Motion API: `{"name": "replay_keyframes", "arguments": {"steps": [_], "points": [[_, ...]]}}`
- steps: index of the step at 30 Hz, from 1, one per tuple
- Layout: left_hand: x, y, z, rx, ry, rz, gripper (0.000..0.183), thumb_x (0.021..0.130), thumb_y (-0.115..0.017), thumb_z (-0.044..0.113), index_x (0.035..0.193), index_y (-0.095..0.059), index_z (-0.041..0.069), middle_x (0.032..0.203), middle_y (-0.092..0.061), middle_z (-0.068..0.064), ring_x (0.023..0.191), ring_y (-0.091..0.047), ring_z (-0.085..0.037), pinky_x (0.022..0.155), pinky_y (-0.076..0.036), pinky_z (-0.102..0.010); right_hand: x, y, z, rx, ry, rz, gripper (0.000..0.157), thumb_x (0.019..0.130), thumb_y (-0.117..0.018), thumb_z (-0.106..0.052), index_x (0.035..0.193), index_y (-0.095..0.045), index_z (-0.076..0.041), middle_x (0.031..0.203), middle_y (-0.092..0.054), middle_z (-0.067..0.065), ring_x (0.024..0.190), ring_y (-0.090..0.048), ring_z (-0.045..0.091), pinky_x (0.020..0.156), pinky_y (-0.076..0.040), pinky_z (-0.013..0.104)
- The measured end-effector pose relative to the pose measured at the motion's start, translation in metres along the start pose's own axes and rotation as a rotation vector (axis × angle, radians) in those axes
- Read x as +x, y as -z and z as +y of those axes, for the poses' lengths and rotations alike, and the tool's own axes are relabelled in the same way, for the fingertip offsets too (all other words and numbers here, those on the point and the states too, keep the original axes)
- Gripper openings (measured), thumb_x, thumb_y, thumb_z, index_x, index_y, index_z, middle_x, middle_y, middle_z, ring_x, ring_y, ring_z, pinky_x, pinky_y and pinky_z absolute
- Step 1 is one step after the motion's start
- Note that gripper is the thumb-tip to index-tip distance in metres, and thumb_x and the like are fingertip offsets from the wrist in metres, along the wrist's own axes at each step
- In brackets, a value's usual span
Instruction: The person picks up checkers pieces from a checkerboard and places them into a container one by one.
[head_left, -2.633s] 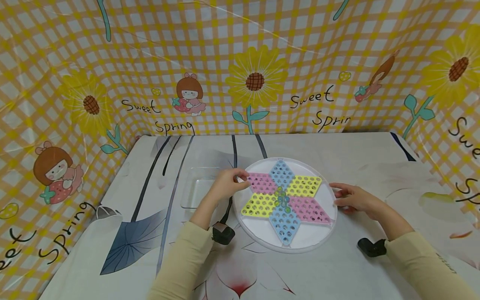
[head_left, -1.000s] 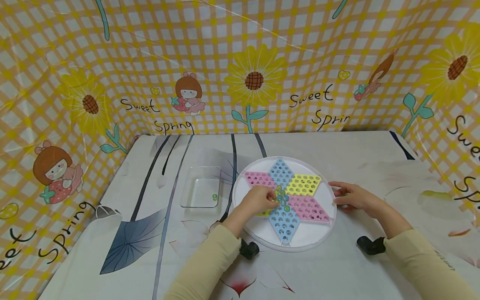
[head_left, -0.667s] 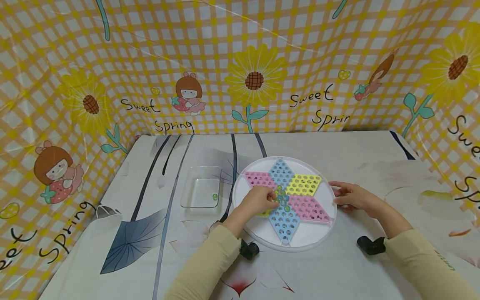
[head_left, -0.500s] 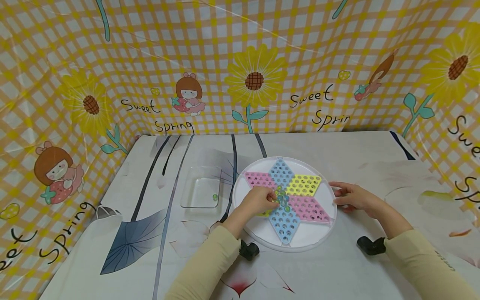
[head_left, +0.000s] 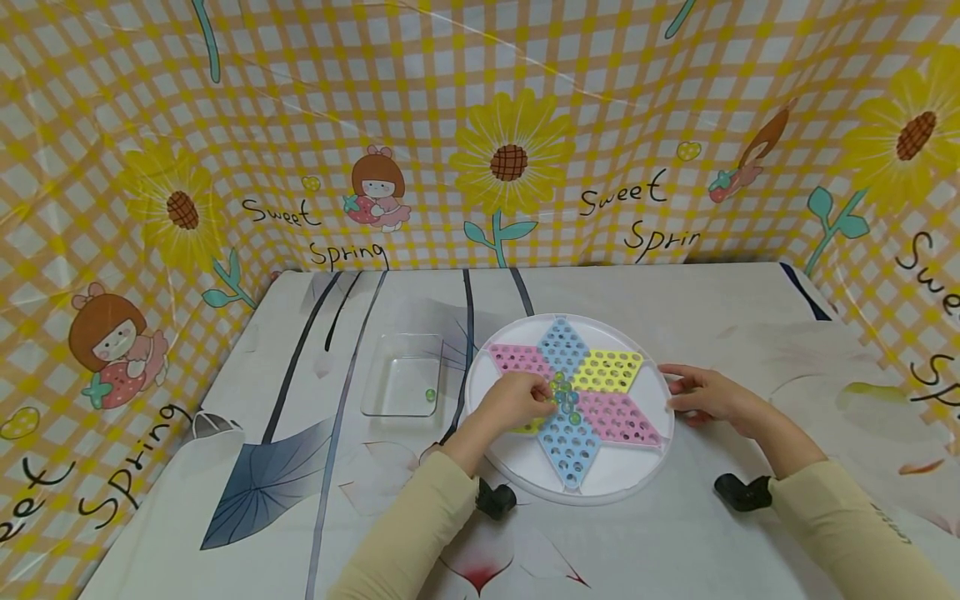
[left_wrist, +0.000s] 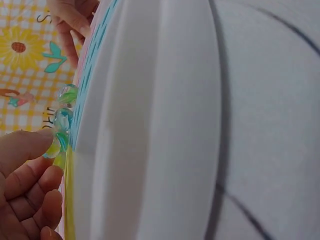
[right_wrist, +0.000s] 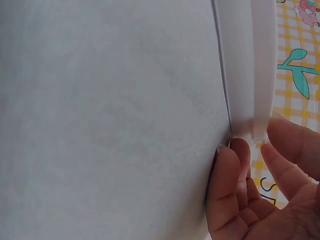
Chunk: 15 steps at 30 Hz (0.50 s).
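A round white Chinese checkers board [head_left: 517, 460] lies on the table, with a star of pink, blue and yellow perforated points. Green and blue glass marbles [head_left: 572, 398] cluster at its centre. My left hand [head_left: 516, 402] is over the centre-left of the board, covering much of the left yellow point. In the left wrist view its thumb and fingers pinch a marble [left_wrist: 53, 150] beside the other marbles. At the board's right edge, my right hand [head_left: 705, 393] holds the rim [right_wrist: 262, 75], thumb on the upper side and curled fingers lower down.
Left of the board stands a clear plastic box [head_left: 397, 383] with one green marble [head_left: 430, 395] in it. A patterned cloth covers the table [head_left: 622, 550]. A checked sunflower curtain [head_left: 420, 100] rises behind and at both sides.
Since the oldest frame, my left hand has moved right and nearer, from the upper-left pink point to the central marbles, uncovering the box. Over the last second it barely moves; the right hand stays put.
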<state>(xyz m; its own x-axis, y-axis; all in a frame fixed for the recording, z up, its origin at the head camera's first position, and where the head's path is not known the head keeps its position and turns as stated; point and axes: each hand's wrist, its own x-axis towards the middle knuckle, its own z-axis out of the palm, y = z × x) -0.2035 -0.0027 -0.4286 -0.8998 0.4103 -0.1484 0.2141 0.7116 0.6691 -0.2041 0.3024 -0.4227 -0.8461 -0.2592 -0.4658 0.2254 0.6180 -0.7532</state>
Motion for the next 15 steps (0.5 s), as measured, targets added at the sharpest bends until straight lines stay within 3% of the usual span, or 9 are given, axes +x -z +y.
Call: {"name": "replay_keyframes", "arguments": {"steps": [9,15], "points": [[-0.003,0.016,0.001,0.033,-0.032,0.030,0.021,0.082,-0.069,0.026,0.095,-0.068,0.011,0.077,-0.058,0.007,0.066,-0.048,-0.005,0.059,-0.038,-0.017,0.000,0.000,0.000,0.004,0.001,-0.002,0.071,0.087,-0.060,-0.017,0.142,-0.021,0.003,0.112,-0.042,0.015,0.083,-0.048,0.016,0.067,-0.048,0.027],[-0.006,0.029,0.000,0.030,-0.029,0.063,0.019,0.082,-0.068,0.027,0.094,-0.067,0.012,0.078,-0.058,0.006,0.067,-0.048,-0.006,0.058,-0.038,-0.017,0.000,-0.001,-0.001,-0.007,-0.005,0.005,0.070,0.087,-0.060,-0.017,0.142,-0.021,0.002,0.112,-0.042,0.016,0.084,-0.047,0.017,0.067,-0.049,0.027]]}}
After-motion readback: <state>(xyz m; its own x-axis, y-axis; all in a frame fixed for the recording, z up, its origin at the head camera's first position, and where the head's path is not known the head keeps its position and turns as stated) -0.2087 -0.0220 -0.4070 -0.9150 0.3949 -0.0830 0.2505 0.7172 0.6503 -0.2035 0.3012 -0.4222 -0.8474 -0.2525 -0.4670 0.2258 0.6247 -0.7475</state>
